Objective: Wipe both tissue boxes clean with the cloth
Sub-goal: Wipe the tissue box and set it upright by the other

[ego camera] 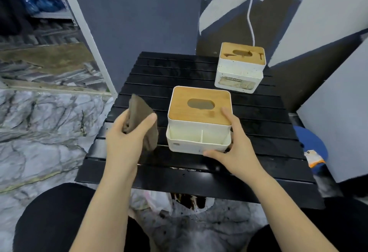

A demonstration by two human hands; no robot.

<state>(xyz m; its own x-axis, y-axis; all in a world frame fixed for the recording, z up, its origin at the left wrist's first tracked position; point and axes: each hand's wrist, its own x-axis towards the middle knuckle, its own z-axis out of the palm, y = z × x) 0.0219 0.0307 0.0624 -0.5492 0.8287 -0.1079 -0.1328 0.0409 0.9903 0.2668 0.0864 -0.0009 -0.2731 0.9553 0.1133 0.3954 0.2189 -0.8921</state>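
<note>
A white tissue box with a wooden lid (199, 108) stands in the middle of the black slatted table (139, 84). My right hand (235, 144) grips its near right corner, thumb on the front wall and a finger on the lid. My left hand (127, 138) is raised just left of the box and holds a crumpled brown cloth (139, 112), which does not touch the box. A second white box with a wooden lid (240, 66) stands at the table's far right corner, with a worn label on its front.
A white cable (250, 12) hangs down the wall behind the far box. A blue stool (312, 142) with a packet on it sits right of the table. A metal shelf frame (83, 32) stands at the left. My knees are at the table's near edge.
</note>
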